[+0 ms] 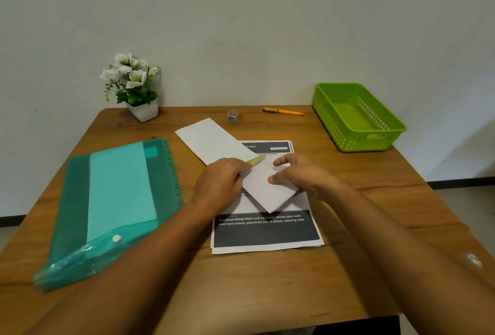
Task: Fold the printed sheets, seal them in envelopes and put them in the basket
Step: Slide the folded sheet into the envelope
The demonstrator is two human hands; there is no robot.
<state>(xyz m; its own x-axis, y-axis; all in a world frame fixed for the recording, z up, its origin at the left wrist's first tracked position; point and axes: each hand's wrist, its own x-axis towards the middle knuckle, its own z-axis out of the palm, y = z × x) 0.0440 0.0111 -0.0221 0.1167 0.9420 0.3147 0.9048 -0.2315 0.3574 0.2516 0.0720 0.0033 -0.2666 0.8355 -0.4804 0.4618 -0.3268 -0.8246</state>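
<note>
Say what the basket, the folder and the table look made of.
Basket: moulded plastic, glossy green, perforated walls. Folder: translucent teal plastic, shiny, paper showing through. Table: wood or wood-look laminate, matt brown with grain lines; cannot tell which.

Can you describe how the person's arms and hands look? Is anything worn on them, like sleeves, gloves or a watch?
The left hand and the right hand are bare: no gloves and no rings that I can see. No watch or bracelet shows at either wrist. No sleeve shows on either arm as far as the picture's lower edge.
</note>
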